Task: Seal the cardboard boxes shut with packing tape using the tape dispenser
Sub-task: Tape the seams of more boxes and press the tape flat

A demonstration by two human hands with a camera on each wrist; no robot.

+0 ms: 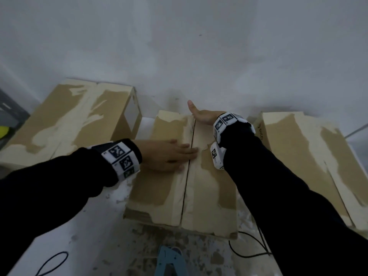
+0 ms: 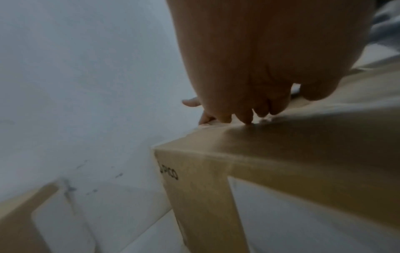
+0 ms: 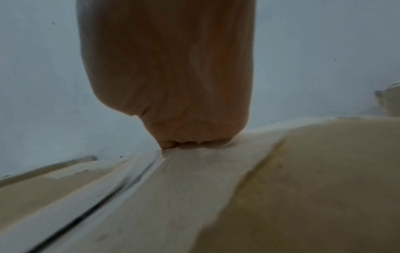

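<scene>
The middle cardboard box point(image 1: 209, 192) lies on the floor with both top flaps down, and a dark seam point(image 1: 187, 176) runs between them. My left hand point(image 1: 169, 154) lies flat on the left flap, fingers straight, tips reaching the seam. My right hand point(image 1: 201, 116) sits at the box's far edge by the seam, thumb sticking up. In the right wrist view its fingers point(image 3: 177, 142) curl down over that edge. A light blue tape dispenser point(image 1: 169, 259) lies on the floor in front of the box, untouched and partly cut off.
One more cardboard box point(image 1: 69, 120) stands to the left and another point(image 1: 308, 156) to the right, both against the white wall. Black cables point(image 1: 249, 248) trail on the speckled floor. A grey crate point(image 1: 10, 114) sits at the far left.
</scene>
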